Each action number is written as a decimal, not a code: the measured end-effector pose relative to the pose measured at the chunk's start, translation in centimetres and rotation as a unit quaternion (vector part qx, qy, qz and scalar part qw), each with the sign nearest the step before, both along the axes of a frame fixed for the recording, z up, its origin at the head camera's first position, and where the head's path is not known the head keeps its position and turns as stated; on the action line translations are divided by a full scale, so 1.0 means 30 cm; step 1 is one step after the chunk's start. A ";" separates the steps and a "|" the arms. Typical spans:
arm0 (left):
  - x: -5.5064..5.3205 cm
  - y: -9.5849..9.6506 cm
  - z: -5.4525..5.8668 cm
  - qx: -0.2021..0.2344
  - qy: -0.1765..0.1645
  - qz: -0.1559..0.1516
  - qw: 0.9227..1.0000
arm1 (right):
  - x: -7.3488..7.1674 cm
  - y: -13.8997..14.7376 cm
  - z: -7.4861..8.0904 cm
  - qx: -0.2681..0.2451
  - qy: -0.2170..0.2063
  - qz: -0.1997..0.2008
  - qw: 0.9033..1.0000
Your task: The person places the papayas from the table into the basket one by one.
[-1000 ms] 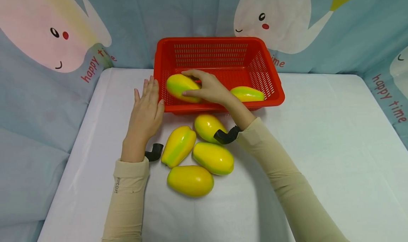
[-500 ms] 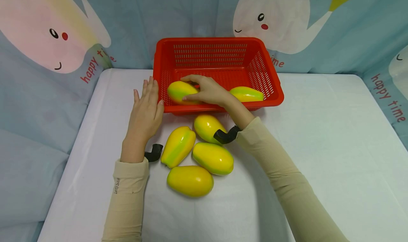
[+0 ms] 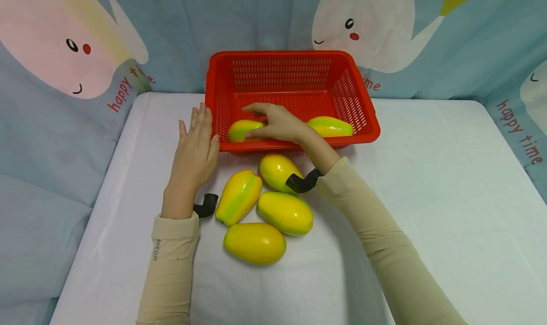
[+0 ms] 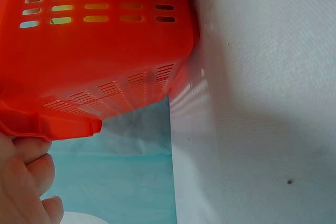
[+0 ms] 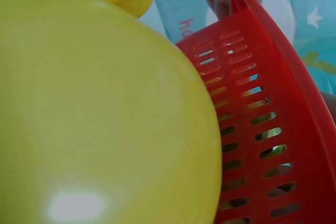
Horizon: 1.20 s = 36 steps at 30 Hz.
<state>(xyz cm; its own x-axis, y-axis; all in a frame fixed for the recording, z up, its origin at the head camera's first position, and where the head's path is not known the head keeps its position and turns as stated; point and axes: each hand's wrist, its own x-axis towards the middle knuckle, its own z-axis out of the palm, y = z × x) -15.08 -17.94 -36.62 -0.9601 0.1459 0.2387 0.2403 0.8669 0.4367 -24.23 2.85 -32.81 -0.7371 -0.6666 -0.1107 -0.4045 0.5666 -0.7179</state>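
Observation:
Inside the red plastic basket (image 3: 295,147), a yellow-green papaya (image 3: 240,129) lies low at the front left. My right hand (image 3: 278,121) is over it, the thumb overlapping the fruit and the index finger raised apart from its top. Another papaya (image 3: 331,126) lies at the basket's front right. Against the basket's left rim rests my left hand (image 3: 194,147), fingers straight; the left wrist view shows its curved fingertips (image 4: 39,169) right under the rim. In the right wrist view a papaya (image 5: 105,103) fills the foreground, beside the basket's slotted wall (image 5: 252,129).
Several papayas lie on the white table in front of the basket: one near its front wall (image 3: 278,170), a slanted papaya (image 3: 239,196), a papaya on the right (image 3: 286,213) and the nearest papaya (image 3: 255,243). A blue printed curtain (image 3: 252,16) hangs behind the basket.
The papaya under my right hand has sunk lower into the basket and come loose from the fingers, which have spread apart. The left hand has stayed at the rim.

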 end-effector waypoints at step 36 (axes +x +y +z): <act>0.000 0.003 -0.002 -0.003 -0.002 0.005 1.000 | 0.141 0.224 0.052 -0.189 0.013 -0.025 0.982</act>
